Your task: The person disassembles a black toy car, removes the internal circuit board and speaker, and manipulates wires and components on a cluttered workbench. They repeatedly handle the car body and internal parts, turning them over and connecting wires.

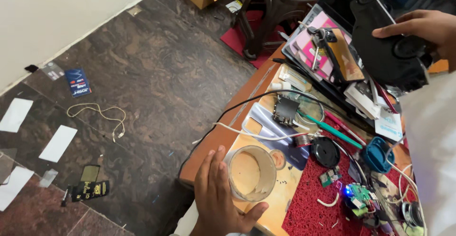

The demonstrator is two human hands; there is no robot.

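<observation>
**Ana:** Head view, starting at the bottom edge of the frame: what does the left hand [219, 200] have?

**Ben:** It wraps a glass cup [251, 173] of pale brown drink, fingers curled round its left side and thumb under the near rim. The cup stands upright at the near corner of the wooden desk [216, 138], bottom centre of the frame. Smooth, clear, round-walled glass; the liquid looks milky.

**Ana:** And to the right of the cup?

**Ben:** A coarse red mat [308, 202] with a looped, bristly texture. On it lie a small green circuit board [359, 195] with a blue light and a round black disc [325, 151]. A teal plastic part [377, 154] sits just beyond.

**Ana:** Further up?

**Ben:** A green-handled tool [330, 129] lies slantwise, and thin wires loop round a small black block [286, 110]. Beyond, flat boxes and cards are stacked, with a bunch of keys [319, 41] on top.

**Ana:** The right hand [422, 29]?

**Ben:** Upper right of the frame, gripping a black device [387, 46], matte moulded plastic with round caps. Its long axis runs from upper left to lower right, held above the stack. The two hands are well apart, the left one nearer the camera. The dark stone floor [142, 84] fills the left of the frame, strewn with paper scraps.
</observation>
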